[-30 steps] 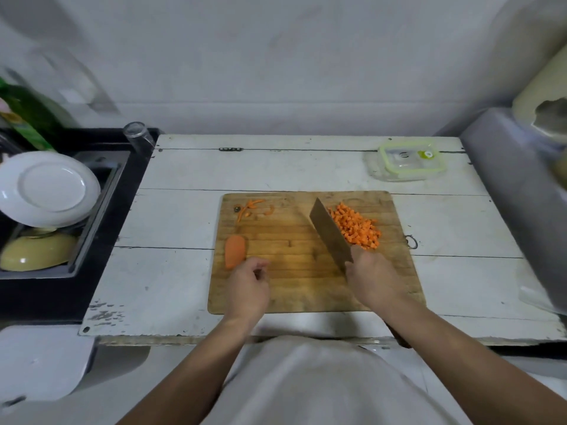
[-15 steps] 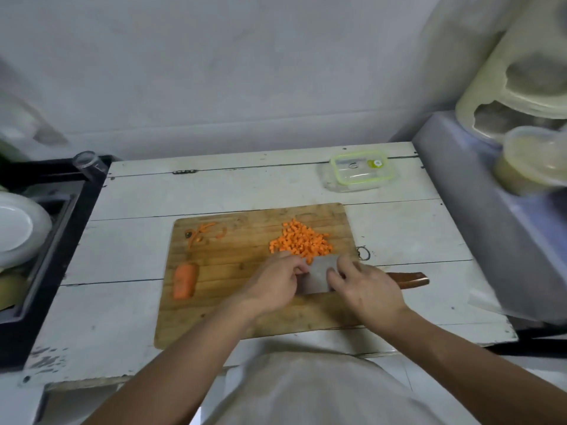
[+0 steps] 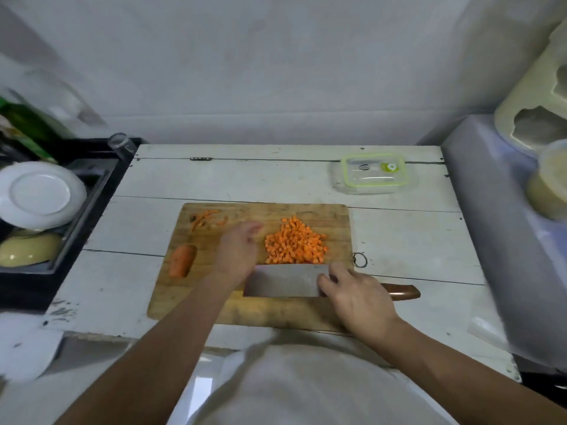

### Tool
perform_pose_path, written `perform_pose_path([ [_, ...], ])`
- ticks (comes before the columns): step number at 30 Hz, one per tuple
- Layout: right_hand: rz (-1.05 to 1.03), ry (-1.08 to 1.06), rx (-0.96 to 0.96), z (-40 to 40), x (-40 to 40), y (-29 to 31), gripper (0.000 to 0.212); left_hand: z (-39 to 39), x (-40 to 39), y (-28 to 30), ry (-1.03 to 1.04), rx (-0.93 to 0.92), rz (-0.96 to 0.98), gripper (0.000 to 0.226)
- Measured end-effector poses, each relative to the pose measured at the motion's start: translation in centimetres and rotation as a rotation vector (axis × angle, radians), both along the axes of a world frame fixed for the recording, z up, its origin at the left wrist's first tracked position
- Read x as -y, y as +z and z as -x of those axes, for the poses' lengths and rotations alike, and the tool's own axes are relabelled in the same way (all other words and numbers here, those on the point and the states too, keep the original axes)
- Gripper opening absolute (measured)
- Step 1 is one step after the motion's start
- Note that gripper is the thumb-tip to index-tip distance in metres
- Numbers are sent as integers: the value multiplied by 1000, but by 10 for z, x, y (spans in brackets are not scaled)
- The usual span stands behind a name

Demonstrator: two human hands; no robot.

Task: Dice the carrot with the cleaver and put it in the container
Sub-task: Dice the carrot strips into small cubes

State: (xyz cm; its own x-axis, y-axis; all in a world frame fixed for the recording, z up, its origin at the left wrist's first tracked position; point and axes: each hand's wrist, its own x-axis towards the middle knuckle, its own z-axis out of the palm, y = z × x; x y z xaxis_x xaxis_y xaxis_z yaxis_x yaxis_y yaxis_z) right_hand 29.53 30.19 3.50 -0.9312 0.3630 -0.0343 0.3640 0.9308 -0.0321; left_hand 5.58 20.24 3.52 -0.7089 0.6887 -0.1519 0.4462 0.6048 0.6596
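Observation:
A pile of diced carrot (image 3: 294,242) lies on the wooden cutting board (image 3: 306,315). The cleaver (image 3: 282,282) lies flat just in front of the pile, its edge against the dice and its brown handle (image 3: 403,292) pointing right. My right hand (image 3: 359,294) holds it where blade meets handle, fingers over the blade's heel. My left hand (image 3: 239,251), fingers extended and blurred, is at the pile's left side. A carrot stub (image 3: 182,260) and peel scraps (image 3: 205,217) lie on the board's left. The clear container with a green-rimmed lid (image 3: 374,173) stands at the back right, lid on.
A black sink rack at the left holds a white plate (image 3: 40,194) and a yellow bowl (image 3: 30,248), with a glass (image 3: 121,142) at its corner. A grey covered unit (image 3: 506,240) with cream vessels flanks the white table (image 3: 245,179) on the right.
The cleaver went from upright beside the pile to flat in front of it. My left hand left the carrot stub, touched the blade, then moved to the pile's left side.

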Motion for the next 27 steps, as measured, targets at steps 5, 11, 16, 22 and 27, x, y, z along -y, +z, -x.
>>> perform_pose_path([
  [5,287,-24,52,20,19,6,11,64,87,13,451,-98,119,26],
  [11,453,-197,127,69,53,10,21,96,109,-16,229,-37,368,47],
  [16,539,-321,112,67,68,10,17,84,100,-19,80,28,415,40],
  [22,521,-407,129,66,72,2,15,42,92,-19,-24,144,345,42],
  [27,457,-572,33,68,38,9,16,33,87,-30,-45,444,232,48],
])
